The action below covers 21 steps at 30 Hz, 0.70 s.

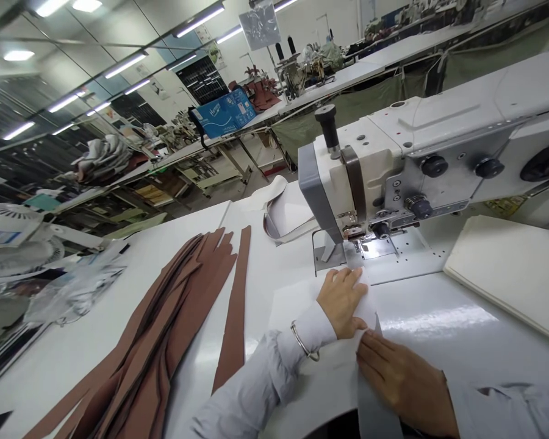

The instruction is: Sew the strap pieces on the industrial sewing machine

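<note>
A pale, fabric-like sheet [297, 299] lies on the table before a white sewing machine [366, 164]. My left hand [343, 302] rests on this sheet just in front of the presser foot [359, 247], fingers spread, a metal bangle at the wrist. Closer to me, my right hand [402, 378] pinches the sheet's right edge, its fingers close together and near my left thumb. A greyish strip [375, 408] hangs down beneath the right hand. Where the sheet meets the needle is too small to make out.
Left of my arm lie a pile of brown strips [165, 329] and one separate brown strip [235, 305]. A curled white piece [288, 213] sits behind the needle area. Stacked cream panels [512, 268] lie at right. A white fan [13, 238] and plastic bags [82, 286] stand far left.
</note>
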Tool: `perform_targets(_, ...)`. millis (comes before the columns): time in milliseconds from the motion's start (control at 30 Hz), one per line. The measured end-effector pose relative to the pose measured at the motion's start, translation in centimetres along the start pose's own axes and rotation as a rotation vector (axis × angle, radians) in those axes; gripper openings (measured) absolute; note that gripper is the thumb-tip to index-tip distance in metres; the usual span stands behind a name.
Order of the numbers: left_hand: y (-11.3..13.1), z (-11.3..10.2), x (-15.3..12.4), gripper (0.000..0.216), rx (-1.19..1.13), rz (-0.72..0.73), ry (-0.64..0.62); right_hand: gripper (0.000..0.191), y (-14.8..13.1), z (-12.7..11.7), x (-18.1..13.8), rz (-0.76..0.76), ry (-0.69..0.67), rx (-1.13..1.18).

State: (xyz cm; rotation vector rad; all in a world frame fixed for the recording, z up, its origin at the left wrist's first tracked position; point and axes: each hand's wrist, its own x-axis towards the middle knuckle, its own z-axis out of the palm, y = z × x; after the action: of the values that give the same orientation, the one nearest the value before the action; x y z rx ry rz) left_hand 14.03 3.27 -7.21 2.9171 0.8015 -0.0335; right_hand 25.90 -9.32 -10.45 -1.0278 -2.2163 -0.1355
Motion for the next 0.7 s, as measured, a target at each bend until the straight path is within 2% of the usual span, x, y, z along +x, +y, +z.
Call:
perform_targets(200,-1.1,0.3,0.5,0.071,-0.029,0.011,0.035,0.028,0.3,0.4,0.4,0.001,-0.06,0.011)
perform_targets(333,-2.0,0.0,1.2,0.07,-0.036,0.002,0.025,0.023,1.3,0.4,1.1,-0.039,-0.152,0.023)
perform_targets(700,-4.4,-2.3,3.2,0.068,0.016,-0.043,-0.201,0.024,3.8,1.7,2.5,-0.081,-0.274,-0.001)
